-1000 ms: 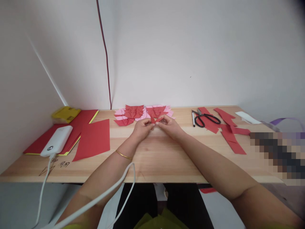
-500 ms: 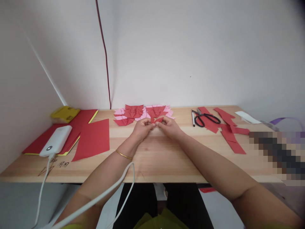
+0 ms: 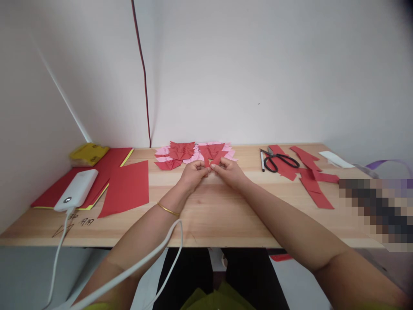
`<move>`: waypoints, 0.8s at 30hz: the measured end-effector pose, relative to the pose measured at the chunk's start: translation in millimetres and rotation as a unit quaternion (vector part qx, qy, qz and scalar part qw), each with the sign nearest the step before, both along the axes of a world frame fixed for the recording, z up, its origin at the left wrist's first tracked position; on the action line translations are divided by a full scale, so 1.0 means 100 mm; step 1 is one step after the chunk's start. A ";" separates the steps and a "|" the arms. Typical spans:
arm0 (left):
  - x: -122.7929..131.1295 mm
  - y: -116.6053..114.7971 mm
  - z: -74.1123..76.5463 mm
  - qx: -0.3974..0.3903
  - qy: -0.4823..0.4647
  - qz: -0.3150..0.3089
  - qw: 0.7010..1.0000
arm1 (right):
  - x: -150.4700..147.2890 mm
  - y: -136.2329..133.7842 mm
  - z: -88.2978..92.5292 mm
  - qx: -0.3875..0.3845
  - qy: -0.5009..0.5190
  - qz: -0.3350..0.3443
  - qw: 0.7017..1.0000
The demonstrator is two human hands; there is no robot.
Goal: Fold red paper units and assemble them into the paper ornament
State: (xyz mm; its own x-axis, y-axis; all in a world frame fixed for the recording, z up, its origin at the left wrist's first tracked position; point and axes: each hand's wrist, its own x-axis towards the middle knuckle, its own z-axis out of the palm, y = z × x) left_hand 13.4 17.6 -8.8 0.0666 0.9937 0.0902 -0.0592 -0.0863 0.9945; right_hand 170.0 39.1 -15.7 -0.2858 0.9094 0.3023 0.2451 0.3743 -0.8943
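Observation:
My left hand (image 3: 194,174) and my right hand (image 3: 228,172) meet over the middle of the wooden table. Both are closed, pinching one small piece of folded red paper (image 3: 219,157) between thumbs and fingertips. Its ends stick up in two pointed flaps, and the lower part is hidden by my fingers. Just behind my hands lie several folded red paper pieces (image 3: 181,151) and folded pink paper pieces (image 3: 162,152), grouped in rows near the wall.
At the left are a red square sheet (image 3: 129,187), a white power bank (image 3: 77,189) with its cable, and a yellow packet (image 3: 88,154). To the right lie black-handled scissors (image 3: 284,159), a pen (image 3: 262,161) and red paper strips (image 3: 314,189). The white cable (image 3: 135,269) crosses before my left forearm.
The right flap of the red paper has swung up and stands more open, while my fingers shift slightly. Both hands stay in nearly the same place.

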 end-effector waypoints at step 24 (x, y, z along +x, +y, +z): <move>-0.01 0.00 0.02 -0.034 -0.067 -0.030 0.997 | 0.05 0.09 0.03 -0.044 0.139 -0.057 0.988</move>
State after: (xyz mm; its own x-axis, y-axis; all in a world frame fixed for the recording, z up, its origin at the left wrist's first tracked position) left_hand 12.0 18.0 -7.2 0.1171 0.9925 0.0345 -0.1955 -0.0110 0.9806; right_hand 175.0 48.0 -13.1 -0.0976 0.9572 0.2723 0.0205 0.2755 -0.9611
